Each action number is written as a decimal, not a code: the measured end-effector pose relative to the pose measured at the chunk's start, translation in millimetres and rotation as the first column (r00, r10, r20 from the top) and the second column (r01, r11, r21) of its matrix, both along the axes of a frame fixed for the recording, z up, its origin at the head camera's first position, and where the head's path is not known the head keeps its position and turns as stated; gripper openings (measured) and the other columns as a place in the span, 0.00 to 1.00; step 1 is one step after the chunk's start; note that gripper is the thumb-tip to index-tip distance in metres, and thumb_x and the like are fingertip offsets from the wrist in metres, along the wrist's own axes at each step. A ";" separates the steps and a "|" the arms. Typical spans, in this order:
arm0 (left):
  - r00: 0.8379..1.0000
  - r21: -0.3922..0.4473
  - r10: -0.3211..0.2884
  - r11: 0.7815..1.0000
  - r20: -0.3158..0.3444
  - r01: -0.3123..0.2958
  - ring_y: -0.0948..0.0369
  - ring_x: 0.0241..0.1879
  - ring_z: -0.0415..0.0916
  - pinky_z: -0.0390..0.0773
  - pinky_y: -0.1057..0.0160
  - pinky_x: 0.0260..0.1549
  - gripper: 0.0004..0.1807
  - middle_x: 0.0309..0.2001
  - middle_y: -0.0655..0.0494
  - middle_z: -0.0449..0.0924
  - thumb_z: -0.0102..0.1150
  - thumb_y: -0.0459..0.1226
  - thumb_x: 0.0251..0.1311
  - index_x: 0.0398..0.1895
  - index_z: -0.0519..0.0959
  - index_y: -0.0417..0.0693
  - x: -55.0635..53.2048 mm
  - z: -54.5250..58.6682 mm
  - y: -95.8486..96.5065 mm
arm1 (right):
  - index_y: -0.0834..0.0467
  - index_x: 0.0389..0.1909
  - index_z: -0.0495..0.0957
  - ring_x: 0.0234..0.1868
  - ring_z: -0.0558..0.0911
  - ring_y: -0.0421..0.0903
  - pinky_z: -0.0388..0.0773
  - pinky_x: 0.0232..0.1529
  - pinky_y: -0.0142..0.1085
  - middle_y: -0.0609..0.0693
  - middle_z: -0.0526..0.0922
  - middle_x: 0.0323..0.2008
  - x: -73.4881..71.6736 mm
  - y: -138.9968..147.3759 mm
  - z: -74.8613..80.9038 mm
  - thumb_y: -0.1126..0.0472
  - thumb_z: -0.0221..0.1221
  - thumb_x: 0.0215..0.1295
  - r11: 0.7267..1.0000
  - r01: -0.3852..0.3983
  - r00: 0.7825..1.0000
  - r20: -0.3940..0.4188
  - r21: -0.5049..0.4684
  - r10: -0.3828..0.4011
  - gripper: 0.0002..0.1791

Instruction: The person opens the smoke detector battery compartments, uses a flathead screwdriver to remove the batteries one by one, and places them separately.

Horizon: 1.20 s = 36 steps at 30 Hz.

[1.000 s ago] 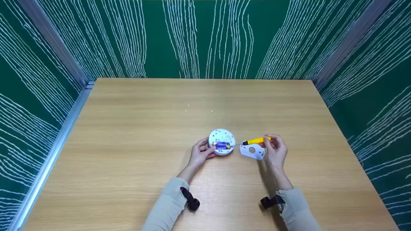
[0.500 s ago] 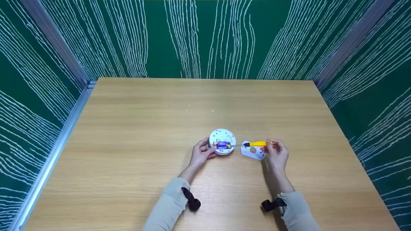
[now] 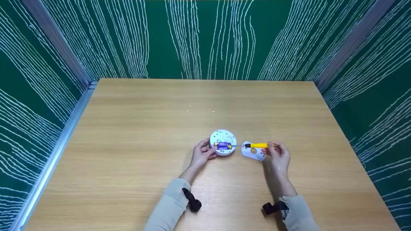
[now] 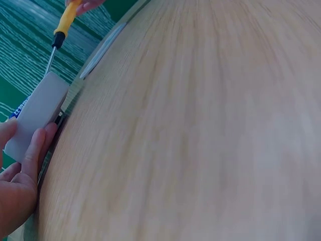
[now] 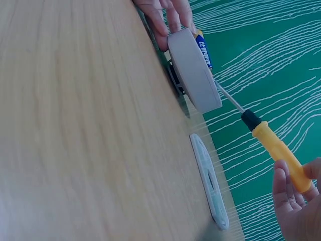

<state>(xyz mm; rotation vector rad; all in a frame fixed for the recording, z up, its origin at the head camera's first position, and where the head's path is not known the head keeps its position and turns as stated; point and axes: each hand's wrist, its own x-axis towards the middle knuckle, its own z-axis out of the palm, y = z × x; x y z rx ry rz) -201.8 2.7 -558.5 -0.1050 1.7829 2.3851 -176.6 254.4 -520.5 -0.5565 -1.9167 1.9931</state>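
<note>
A round white device, its underside facing up, is gripped at its left edge by my left hand. Blue-and-yellow batteries sit in its recess, with my left thumb at their left end. My right hand holds a screwdriver by its yellow handle. The shaft points left, and its tip meets the right end of the batteries. In the right wrist view the screwdriver slants down toward the device, which is tilted up off the tabletop on my left fingers' side.
A white plate with a round hole lies flat on the wooden table, partly under the screwdriver. Small pale specks are scattered farther back. Green walls with white wavy lines enclose the table.
My right hand has moved slightly toward me and to the right, so the screwdriver lies more level in the head view. The left hand and the device hold nearly still.
</note>
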 end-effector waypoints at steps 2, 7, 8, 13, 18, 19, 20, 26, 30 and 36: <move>1.000 0.001 -0.003 1.000 -0.007 0.003 0.58 0.27 0.78 0.82 0.60 0.30 0.31 0.35 0.40 0.78 0.58 0.26 0.51 0.59 0.60 0.30 0.2 -0.4 -0.1 | 0.65 0.35 0.72 0.21 0.78 0.42 0.81 0.30 0.32 0.54 0.76 0.26 1.0 1.4 0.2 0.68 0.54 0.60 1.000 -0.007 0.998 -0.061 -0.025 0.005 0.04; 1.000 0.003 -0.007 1.000 -0.024 0.007 0.59 0.26 0.78 0.82 0.61 0.29 0.29 0.41 0.37 0.76 0.57 0.25 0.52 0.59 0.60 0.29 0.3 -1.1 -0.2 | 0.69 0.32 0.71 0.19 0.79 0.43 0.81 0.26 0.31 0.52 0.77 0.21 2.6 7.6 1.5 0.72 0.53 0.59 0.996 -0.011 0.987 -0.161 -0.086 -0.003 0.02; 1.000 0.004 -0.007 1.000 -0.022 0.007 0.60 0.26 0.78 0.82 0.61 0.29 0.29 0.42 0.37 0.76 0.57 0.25 0.52 0.59 0.60 0.29 0.3 -1.2 0.0 | 0.68 0.32 0.71 0.19 0.79 0.43 0.81 0.26 0.31 0.51 0.77 0.21 2.7 9.4 1.9 0.72 0.53 0.59 0.996 -0.005 0.987 -0.160 -0.088 -0.009 0.02; 1.000 0.005 -0.004 1.000 -0.019 0.005 0.59 0.27 0.78 0.82 0.61 0.30 0.30 0.46 0.36 0.73 0.57 0.25 0.52 0.59 0.59 0.28 -0.3 -2.2 0.3 | 0.66 0.33 0.71 0.21 0.79 0.42 0.81 0.28 0.29 0.50 0.78 0.22 2.6 19.5 4.8 0.69 0.54 0.59 0.992 0.029 0.991 -0.127 -0.119 -0.044 0.04; 1.000 0.002 -0.002 1.000 -0.016 0.002 0.57 0.28 0.78 0.82 0.60 0.30 0.30 0.46 0.35 0.73 0.57 0.25 0.52 0.59 0.59 0.28 -0.1 -2.3 0.3 | 0.66 0.33 0.71 0.21 0.79 0.42 0.80 0.29 0.29 0.50 0.78 0.23 0.2 30.8 7.4 0.69 0.54 0.60 0.986 0.054 0.991 -0.112 -0.159 -0.073 0.04; 1.000 0.000 -0.002 1.000 -0.016 0.002 0.57 0.28 0.79 0.82 0.60 0.30 0.30 0.45 0.34 0.73 0.57 0.25 0.52 0.59 0.59 0.28 -0.1 -2.2 0.2 | 0.66 0.33 0.71 0.21 0.79 0.42 0.80 0.29 0.29 0.50 0.78 0.23 -0.6 33.2 7.9 0.69 0.53 0.60 0.984 0.057 0.990 -0.116 -0.169 -0.077 0.03; 1.000 0.001 -0.001 1.000 -0.012 0.001 0.57 0.28 0.79 0.82 0.60 0.31 0.30 0.45 0.34 0.73 0.57 0.25 0.52 0.59 0.59 0.28 0.0 -2.1 0.3 | 0.66 0.33 0.71 0.21 0.80 0.42 0.80 0.29 0.29 0.50 0.78 0.23 -1.5 35.6 8.3 0.69 0.53 0.60 0.983 0.060 0.990 -0.119 -0.173 -0.081 0.03; 1.000 -0.003 -0.003 1.000 -0.009 0.003 0.57 0.27 0.79 0.82 0.60 0.30 0.30 0.45 0.34 0.74 0.57 0.26 0.52 0.59 0.60 0.29 -0.5 -3.0 -0.2 | 0.65 0.33 0.71 0.22 0.80 0.43 0.81 0.30 0.30 0.52 0.78 0.25 -9.1 51.1 11.4 0.69 0.55 0.59 0.969 0.093 0.987 -0.104 -0.230 -0.120 0.03; 1.000 -0.010 -0.007 1.000 -0.018 0.007 0.57 0.28 0.79 0.82 0.60 0.30 0.30 0.46 0.35 0.74 0.57 0.26 0.52 0.59 0.60 0.29 -0.3 -3.3 -0.6 | 0.66 0.33 0.71 0.22 0.80 0.44 0.81 0.29 0.30 0.53 0.77 0.24 -13.6 59.9 13.9 0.69 0.55 0.58 0.959 0.111 0.986 -0.095 -0.259 -0.140 0.04; 1.000 -0.021 -0.016 1.000 -0.024 0.016 0.57 0.28 0.79 0.82 0.60 0.31 0.29 0.42 0.36 0.76 0.57 0.27 0.52 0.59 0.61 0.31 -1.1 -3.5 -0.2 | 0.67 0.32 0.70 0.20 0.80 0.43 0.80 0.26 0.29 0.53 0.77 0.22 -21.5 71.2 14.5 0.72 0.54 0.58 0.967 0.129 0.980 -0.124 -0.218 -0.158 0.03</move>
